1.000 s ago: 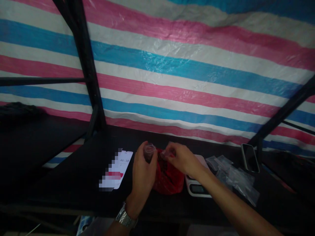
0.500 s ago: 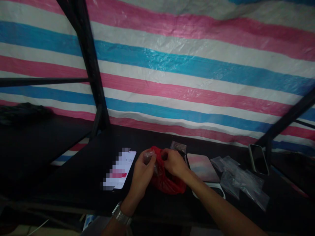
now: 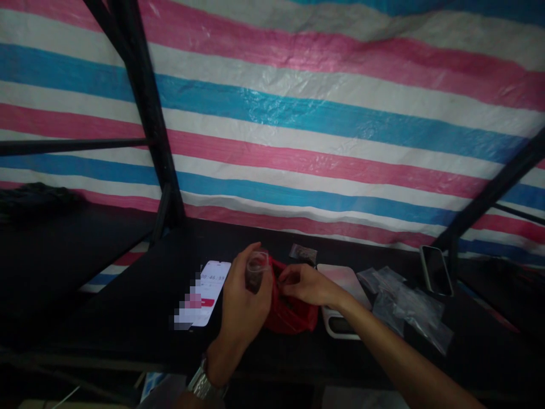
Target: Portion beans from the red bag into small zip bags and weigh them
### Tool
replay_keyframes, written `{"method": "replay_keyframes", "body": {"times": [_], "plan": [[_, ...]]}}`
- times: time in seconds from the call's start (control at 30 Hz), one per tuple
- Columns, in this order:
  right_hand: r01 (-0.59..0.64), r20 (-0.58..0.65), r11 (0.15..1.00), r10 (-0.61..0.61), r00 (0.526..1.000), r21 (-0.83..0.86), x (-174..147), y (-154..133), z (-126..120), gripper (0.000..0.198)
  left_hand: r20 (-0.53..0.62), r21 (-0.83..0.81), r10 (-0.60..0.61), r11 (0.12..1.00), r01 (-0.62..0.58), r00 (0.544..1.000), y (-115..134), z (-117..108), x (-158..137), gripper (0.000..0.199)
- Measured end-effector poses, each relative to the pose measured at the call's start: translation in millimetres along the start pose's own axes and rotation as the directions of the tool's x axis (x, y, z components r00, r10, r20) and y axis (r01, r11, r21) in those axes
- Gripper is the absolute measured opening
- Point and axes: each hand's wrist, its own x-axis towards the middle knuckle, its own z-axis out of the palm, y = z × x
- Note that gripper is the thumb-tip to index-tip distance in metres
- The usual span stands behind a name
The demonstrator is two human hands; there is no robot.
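Observation:
My left hand (image 3: 244, 301), a metal watch on its wrist, is wrapped round a small clear plastic bag (image 3: 258, 262) with its mouth spread upward. Dark contents show low in the clear bag, too dim to name. Against that hand rests a red plastic bag (image 3: 293, 318), standing open on the black table. My right hand (image 3: 307, 284) has its fingers curled together at the mouth of the red bag. Whatever lies between those fingertips is hidden. Just right of the red bag is a flat white digital scale (image 3: 346, 328), partly covered by my right forearm.
Left of my hands lies a phone (image 3: 215, 288) showing a running timer. Behind the red bag is a small filled clear bag (image 3: 303, 253). Several flat clear bags (image 3: 409, 304) overlap on the right. Another phone (image 3: 437, 271) leans by a black metal post (image 3: 455, 247). Striped sheeting (image 3: 298, 147) hangs behind.
My left hand has turned and now holds the clear bag with its mouth spread wider. My right hand has shifted at the red bag, whose opening shows more. The view has moved slightly right.

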Motion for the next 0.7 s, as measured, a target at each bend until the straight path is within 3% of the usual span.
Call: {"method": "replay_keyframes", "body": {"times": [0.07, 0.2, 0.3, 0.43, 0.57, 0.7], "plan": [[0.069, 0.017, 0.996, -0.068, 0.998, -0.062, -8, -5, -2, 0.019, 0.132, -0.086, 0.017, 0.996, -0.005, 0.991, 9, 9, -11, 0.043], [0.207, 0.057, 0.941, -0.199, 0.978, -0.267, -20, -12, -5, 0.024, 0.283, -0.165, -0.130, 0.969, 0.182, 0.950, 9, 27, -19, 0.043], [0.103, 0.028, 0.967, -0.100, 0.995, -0.235, -23, -5, -7, 0.021, 0.252, -0.116, -0.240, 0.954, 0.276, 0.937, -3, 27, -11, 0.044], [-0.016, -0.050, 0.987, 0.008, 0.999, -0.160, -24, 15, -13, 0.023, 0.232, 0.108, -0.304, 0.952, 0.287, 0.924, -13, 12, 2, 0.035], [-0.048, -0.128, 0.990, 0.031, 0.991, -0.136, -23, 27, -19, 0.020, 0.227, 0.177, -0.301, 0.948, 0.265, 0.926, -11, 2, 0, 0.033], [-0.065, -0.179, 0.997, 0.058, 0.982, -0.033, -21, 22, -25, 0.019, 0.300, 0.136, -0.212, 0.975, 0.178, 0.930, -13, 2, -8, 0.038]]}}
